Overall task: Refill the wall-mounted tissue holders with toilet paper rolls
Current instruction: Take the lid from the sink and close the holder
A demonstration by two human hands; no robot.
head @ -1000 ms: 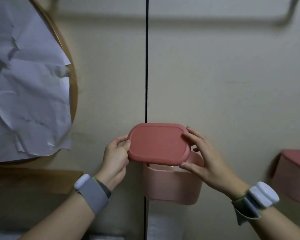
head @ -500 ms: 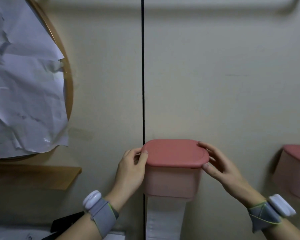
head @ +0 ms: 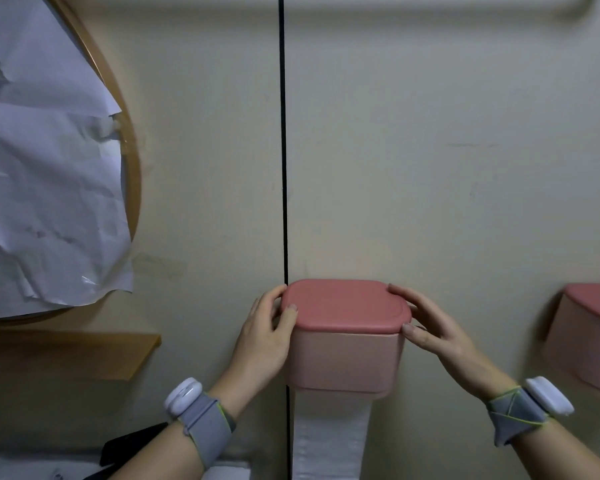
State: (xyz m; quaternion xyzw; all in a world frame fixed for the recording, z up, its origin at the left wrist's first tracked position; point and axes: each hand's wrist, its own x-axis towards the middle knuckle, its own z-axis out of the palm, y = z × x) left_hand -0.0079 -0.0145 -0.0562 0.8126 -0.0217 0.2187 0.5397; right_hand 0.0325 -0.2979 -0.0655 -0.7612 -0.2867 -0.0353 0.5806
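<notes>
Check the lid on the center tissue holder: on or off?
On. The red lid sits flat on the pink holder, no gap visible; left hand and right hand grip its ends.

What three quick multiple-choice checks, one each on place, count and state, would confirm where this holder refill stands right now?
1. Where does the toilet paper strip hang?
A. below the centre holder
B. over the lid
C. on the wooden shelf

2. How many pink tissue holders are in view?
A. one
B. two
C. three

3. How is the red lid?
A. lifted clear
B. missing
C. seated on the centre holder

Answers: 1 A, the strip emerges under its base. 2 B, a second holder shows at the right edge. 3 C, left hand and right hand grip its ends.
</notes>
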